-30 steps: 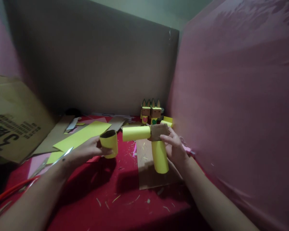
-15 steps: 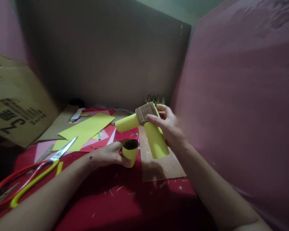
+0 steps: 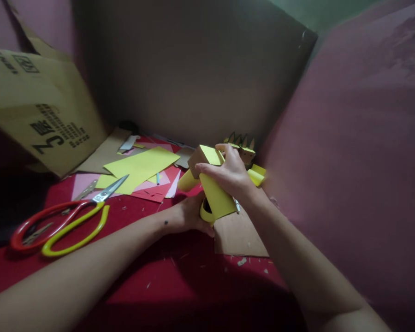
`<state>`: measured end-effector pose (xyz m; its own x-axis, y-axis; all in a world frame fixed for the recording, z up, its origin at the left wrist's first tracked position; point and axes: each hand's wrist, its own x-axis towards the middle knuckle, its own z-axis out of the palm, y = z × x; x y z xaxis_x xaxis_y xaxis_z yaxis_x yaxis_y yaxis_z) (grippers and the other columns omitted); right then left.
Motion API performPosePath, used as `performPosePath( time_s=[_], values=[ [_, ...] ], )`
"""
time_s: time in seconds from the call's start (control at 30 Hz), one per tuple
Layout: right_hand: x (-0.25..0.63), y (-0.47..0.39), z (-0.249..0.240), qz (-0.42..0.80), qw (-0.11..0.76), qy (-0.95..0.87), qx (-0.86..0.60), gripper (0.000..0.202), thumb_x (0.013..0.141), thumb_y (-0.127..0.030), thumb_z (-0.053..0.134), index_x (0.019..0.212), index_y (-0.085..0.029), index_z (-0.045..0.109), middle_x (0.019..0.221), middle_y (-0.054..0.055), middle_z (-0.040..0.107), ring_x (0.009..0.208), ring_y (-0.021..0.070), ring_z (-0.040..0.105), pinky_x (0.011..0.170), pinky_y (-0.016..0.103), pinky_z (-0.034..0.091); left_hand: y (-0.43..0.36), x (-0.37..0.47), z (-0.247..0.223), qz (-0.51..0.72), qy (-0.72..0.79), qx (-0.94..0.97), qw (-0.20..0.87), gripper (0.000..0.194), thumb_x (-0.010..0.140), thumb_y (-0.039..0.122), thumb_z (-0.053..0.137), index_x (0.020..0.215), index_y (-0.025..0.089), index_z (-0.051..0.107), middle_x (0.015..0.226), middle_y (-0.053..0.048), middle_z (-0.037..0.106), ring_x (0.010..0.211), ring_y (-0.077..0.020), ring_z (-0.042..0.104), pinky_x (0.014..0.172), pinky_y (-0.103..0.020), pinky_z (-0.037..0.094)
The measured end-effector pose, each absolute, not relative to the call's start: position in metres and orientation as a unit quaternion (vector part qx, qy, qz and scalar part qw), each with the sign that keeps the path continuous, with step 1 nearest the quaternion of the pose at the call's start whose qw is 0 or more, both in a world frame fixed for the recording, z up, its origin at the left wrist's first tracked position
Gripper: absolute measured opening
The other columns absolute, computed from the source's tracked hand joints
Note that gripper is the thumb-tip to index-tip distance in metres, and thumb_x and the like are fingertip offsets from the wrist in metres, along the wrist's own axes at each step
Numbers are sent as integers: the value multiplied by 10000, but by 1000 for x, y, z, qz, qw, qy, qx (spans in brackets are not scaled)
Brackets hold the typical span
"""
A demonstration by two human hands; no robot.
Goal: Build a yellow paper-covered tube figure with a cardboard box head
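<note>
The right hand (image 3: 230, 173) is partly open, with thumb and fingers pinching a brown block with a yellow top (image 3: 210, 156). Two yellow tubes, a long one (image 3: 217, 198) and another one (image 3: 187, 181), stick out from it. The left hand (image 3: 192, 214) is curled round a short yellow cup (image 3: 205, 217), just beside the long tube. I can't tell if they touch. Both things are up over the middle of the red tabletop (image 3: 141, 281). If the hands push together too hard, the thin paper could bend, or a tube could pop off the block. A tight squeeze could squash the cup. Under them is a brown card (image 3: 238, 233). The scissors (image 3: 98, 198) lie open toward the left edge, near the left arm, so a careless swing could poke it. Little figures (image 3: 248, 155) stand by the far right corner; a bump could tip them.
</note>
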<state>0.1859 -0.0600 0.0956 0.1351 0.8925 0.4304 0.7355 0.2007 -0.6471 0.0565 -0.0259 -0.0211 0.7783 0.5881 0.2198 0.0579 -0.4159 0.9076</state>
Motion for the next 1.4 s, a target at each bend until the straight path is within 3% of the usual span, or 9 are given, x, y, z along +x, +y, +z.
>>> performPosePath(
  time_s=[0.23,0.37,0.6,0.9,1.0,1.13,1.27,1.33,1.4],
  values=[
    [185,-57,87,72,350,-686,-634,641,603,-502,773,1139,-224,557,1082,88,469,1002,290,545,835,446,514,-23,56,-25,264,169,798,515,872,518,329,899,1283,185,506,1190,-105,641,1133,-376,559,968,-521,456],
    [184,-56,89,77,310,-709,-628,554,641,-499,749,1090,-228,571,1052,78,474,951,267,545,832,432,507,-25,55,-26,241,161,781,553,802,622,331,841,1323,176,484,1180,-105,632,1120,-345,568,959,-485,462],
    [182,-56,91,73,294,-714,-631,548,651,-510,730,1099,-232,580,1046,76,494,933,265,546,814,432,497,-21,50,-22,205,164,782,565,716,608,337,843,1241,170,552,1101,-89,672,1060,-331,602,906,-463,490],
    [182,-56,88,67,285,-713,-637,556,674,-504,720,1142,-247,565,1053,78,487,917,263,547,809,444,492,-22,44,-15,182,167,790,562,761,562,273,842,1269,192,572,1170,-101,664,1119,-353,586,906,-432,483],
    [182,-56,88,65,283,-712,-639,557,683,-502,711,1144,-227,564,1075,94,491,943,275,550,844,454,487,-22,31,3,121,177,825,522,575,577,198,773,1138,187,651,1062,-83,707,995,-321,635,833,-402,493],
    [182,-56,90,62,275,-717,-637,565,691,-518,706,1150,-223,563,1091,99,498,940,283,561,859,468,485,-18,10,37,125,238,852,448,190,644,163,581,785,186,706,722,-34,701,723,-227,635,648,-319,462],
    [183,-57,90,61,274,-714,-641,603,679,-546,723,1161,-220,568,1091,108,503,987,312,553,875,489,477,-6,-4,49,85,379,855,345,101,598,142,544,531,189,603,470,-13,585,439,-159,489,485,-298,332],
    [184,-57,90,69,282,-715,-636,609,675,-572,735,1149,-224,578,1086,112,511,1013,324,545,889,502,469,2,-5,45,94,424,849,300,129,583,123,554,473,190,549,424,-12,518,424,-151,434,496,-316,303],
    [185,-56,90,80,291,-717,-628,658,651,-621,749,1146,-220,586,1092,118,519,1030,333,543,911,519,457,8,-5,38,132,450,838,280,89,584,112,562,535,185,574,447,-9,494,465,-160,435,532,-328,309]
  ],
)
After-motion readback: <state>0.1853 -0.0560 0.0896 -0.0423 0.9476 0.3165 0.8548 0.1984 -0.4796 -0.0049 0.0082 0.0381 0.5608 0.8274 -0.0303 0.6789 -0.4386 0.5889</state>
